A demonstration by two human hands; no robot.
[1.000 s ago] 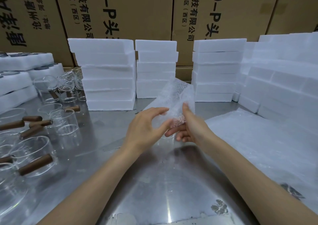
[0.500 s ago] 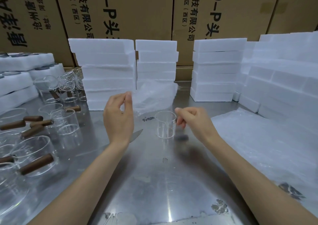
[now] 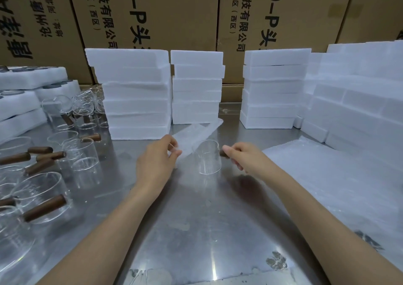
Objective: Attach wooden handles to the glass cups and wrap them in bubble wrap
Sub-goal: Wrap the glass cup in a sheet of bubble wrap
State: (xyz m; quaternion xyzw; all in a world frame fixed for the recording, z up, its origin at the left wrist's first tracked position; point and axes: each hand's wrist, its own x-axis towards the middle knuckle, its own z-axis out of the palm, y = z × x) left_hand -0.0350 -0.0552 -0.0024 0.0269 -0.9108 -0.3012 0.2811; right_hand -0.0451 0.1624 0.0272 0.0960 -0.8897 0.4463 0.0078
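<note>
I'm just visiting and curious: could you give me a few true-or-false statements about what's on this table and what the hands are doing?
1. The left hand pinches a bubble wrap sheet. True.
2. The cup between the hands lies on its side. False: it stands upright.
3. The right hand holds the cup's wooden handle. True.
4. The cup is already wrapped. False: it is bare.
5. White foam blocks are stacked behind the cup. True.
</note>
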